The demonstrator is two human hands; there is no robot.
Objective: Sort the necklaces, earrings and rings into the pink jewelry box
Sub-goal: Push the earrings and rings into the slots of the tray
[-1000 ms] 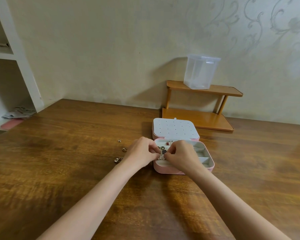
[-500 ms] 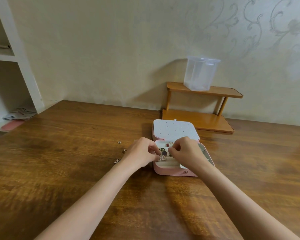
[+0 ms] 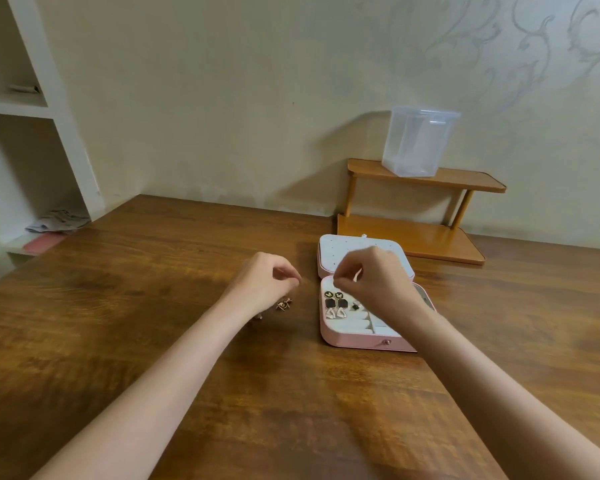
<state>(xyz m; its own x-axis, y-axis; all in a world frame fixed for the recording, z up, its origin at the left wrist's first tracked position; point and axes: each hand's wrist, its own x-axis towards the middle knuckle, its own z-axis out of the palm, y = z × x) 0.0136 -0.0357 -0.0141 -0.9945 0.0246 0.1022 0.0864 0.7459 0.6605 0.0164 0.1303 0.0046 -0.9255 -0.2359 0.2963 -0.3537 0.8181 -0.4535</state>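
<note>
The pink jewelry box (image 3: 364,336) lies open right of frame centre on the wooden surface (image 3: 153,341), its white perforated lid (image 3: 340,249) folded back toward the wall. A pair of black-and-pale drop earrings (image 3: 336,304) is seen in the left compartment; a small dark stud (image 3: 355,306) sits just beside them. Loose gold earrings (image 3: 284,304) lie on the surface, left of the box.

The left hand (image 3: 262,287) hovers over those loose pieces, fingers curled, thumb near fingertips; whether anything is pinched cannot be told. The right hand (image 3: 374,282) is held above the box's far edge, fingertips pinched together; any item between them is too small to be made out.

Risks, as judged: a tiny piece could be dropped from a pinch and roll or skid across the smooth surface. The pieces already laid in the box could be snagged or knocked askew by the right hand working so close above them. The light box could be nudged by the right forearm.

No brand, label or legible writing is seen anywhere in frame.
</note>
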